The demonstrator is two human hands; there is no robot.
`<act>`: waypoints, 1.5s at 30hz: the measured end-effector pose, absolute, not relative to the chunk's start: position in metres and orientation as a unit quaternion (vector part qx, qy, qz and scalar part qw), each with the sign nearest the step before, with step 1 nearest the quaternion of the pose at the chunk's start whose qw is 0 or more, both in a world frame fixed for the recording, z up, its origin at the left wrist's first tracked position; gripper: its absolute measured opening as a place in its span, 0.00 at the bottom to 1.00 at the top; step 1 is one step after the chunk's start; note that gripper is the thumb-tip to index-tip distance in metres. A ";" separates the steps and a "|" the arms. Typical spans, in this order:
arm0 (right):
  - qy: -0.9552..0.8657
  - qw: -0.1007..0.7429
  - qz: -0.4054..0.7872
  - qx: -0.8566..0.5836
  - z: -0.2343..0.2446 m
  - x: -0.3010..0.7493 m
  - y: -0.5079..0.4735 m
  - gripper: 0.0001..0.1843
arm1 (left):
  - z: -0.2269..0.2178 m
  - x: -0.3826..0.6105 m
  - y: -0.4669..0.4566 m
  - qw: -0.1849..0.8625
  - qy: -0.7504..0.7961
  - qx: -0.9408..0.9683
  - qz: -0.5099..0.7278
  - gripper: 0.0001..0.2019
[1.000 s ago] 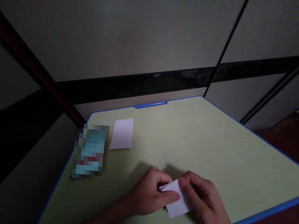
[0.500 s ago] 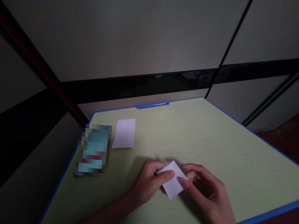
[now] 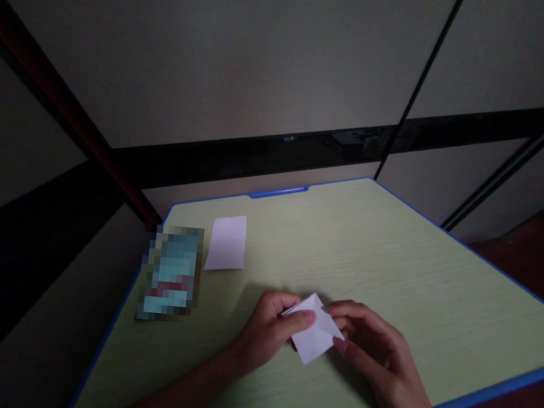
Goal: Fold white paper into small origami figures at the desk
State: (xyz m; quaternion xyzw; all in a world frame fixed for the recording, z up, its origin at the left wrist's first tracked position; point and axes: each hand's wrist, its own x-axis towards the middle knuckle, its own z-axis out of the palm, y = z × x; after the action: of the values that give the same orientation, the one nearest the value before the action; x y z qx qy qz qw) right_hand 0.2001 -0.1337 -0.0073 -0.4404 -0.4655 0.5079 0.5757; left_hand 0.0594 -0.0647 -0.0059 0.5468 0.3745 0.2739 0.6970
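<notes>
A small folded white paper [image 3: 313, 334] is held just above the pale green table [image 3: 391, 267], near its front edge. My left hand [image 3: 269, 332] pinches the paper's left corner between thumb and fingers. My right hand [image 3: 373, 355] grips the right side, thumb on top and fingers curled beneath. The paper sits as a diamond, one point toward me.
A flat white sheet of paper [image 3: 226, 242] lies at the table's back left. Beside it, at the left edge, is a blurred blue-green rectangular object [image 3: 170, 273]. The table has a blue rim [image 3: 489, 395]. Grey wall panels with dark strips stand behind.
The folded paper was lifted off the table and turned from a flat rectangle into a diamond. Both hands shifted slightly away from me and re-gripped its corners.
</notes>
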 end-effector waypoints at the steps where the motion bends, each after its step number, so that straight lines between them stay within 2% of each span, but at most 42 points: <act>1: -0.471 0.572 0.511 -0.436 -0.008 0.201 -0.134 0.09 | -0.006 0.059 -0.065 0.695 0.377 0.549 0.271 0.14; 12: -0.504 0.544 0.512 -0.435 -0.009 0.205 -0.129 0.04 | -0.003 0.052 -0.056 0.682 0.352 0.618 0.170 0.13; 23: -0.494 0.541 0.473 -0.489 -0.009 0.201 -0.129 0.05 | -0.005 0.052 -0.060 0.664 0.345 0.644 0.155 0.13; 31: -0.402 0.526 0.487 -0.569 -0.010 0.197 -0.130 0.11 | -0.001 0.054 -0.063 0.654 0.329 0.663 0.159 0.13; 45: -0.366 0.549 0.487 -0.573 -0.008 0.195 -0.128 0.09 | -0.006 0.060 -0.071 0.637 0.364 0.654 0.185 0.14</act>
State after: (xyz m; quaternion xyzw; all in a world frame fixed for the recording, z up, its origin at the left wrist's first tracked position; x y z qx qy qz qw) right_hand 0.1947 -0.1283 -0.0078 -0.5725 -0.3661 0.4867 0.5489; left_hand 0.0601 -0.0707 -0.0059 0.6538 0.3637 0.1854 0.6371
